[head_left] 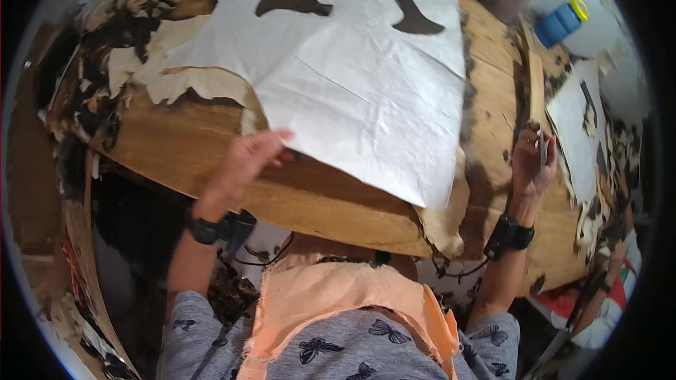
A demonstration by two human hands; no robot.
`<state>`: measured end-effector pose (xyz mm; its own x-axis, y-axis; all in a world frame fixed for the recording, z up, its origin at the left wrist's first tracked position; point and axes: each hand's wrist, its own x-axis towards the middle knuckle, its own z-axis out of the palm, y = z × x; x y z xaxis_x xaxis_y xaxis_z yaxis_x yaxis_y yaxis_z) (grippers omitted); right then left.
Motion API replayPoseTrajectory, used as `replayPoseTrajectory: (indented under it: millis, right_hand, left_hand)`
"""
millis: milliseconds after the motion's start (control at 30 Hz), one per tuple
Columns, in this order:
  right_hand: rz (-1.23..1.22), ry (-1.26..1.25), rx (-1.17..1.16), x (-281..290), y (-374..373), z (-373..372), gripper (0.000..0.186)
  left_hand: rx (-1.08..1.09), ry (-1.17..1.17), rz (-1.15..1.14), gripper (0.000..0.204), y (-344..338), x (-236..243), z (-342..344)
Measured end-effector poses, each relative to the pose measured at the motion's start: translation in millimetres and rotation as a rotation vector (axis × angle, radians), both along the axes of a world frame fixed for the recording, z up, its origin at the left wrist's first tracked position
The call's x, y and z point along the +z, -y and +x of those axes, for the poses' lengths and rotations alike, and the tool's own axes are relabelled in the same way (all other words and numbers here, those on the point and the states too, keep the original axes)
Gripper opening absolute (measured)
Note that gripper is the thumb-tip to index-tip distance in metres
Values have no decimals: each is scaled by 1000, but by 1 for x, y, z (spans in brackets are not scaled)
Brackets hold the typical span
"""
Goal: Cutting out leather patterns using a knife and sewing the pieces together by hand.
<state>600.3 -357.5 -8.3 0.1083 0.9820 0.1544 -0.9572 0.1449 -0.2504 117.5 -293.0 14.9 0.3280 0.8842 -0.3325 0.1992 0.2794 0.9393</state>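
Nearest the camera is the person's grey shirt [345, 352] with dark butterflies, an orange cloth [345, 285] lying over its front. Beyond it is the wooden table [331, 214], where a large white sheet [366, 105], creased but mostly flat, is spread over pale hide [445, 222]; the hide shows past the sheet's left side and near right corner. Two dark crescent-shaped pieces [289, 1] lie well apart on the far half of the sheet, probably as weights to keep it from shifting, though their material cannot be told.

The left hand [253, 155] is at the sheet's near left edge, fingers partly bent and close together, with the fingertips reaching over the margin. It seems placed to steady or feel that edge; blur leaves it unclear whether the fingers pinch the sheet or only touch it.

The right hand [533, 162] is raised to the right of the sheet and apart from it. Its fingers are curled, thumb and fingertips closed on a thin pale stick [543, 151] held roughly upright, a grip that looks suited to fine control. Just beyond it is a long wooden strip [536, 84]. A blue bottle [560, 24] with a yellow lid stands farther back, out of the hands' way.
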Motion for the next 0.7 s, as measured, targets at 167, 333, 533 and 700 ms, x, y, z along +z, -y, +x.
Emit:
replayPoseTrajectory:
  millis: [167, 333, 533, 700]
  right_hand:
    - [41, 68, -109, 28, 15, -10, 17]
    - [-18, 219, -90, 25, 28, -12, 20]
    - [-155, 449, -160, 14, 37, -4, 29]
    - [-468, 1074, -264, 29, 34, -25, 19]
  left_hand:
    - [-62, 397, 187, 46, -52, 53, 24]
    - [-58, 290, 313, 51, -58, 63, 37]
    - [-13, 223, 250, 53, -39, 52, 39]
    - [8, 137, 189, 43, -25, 30, 18]
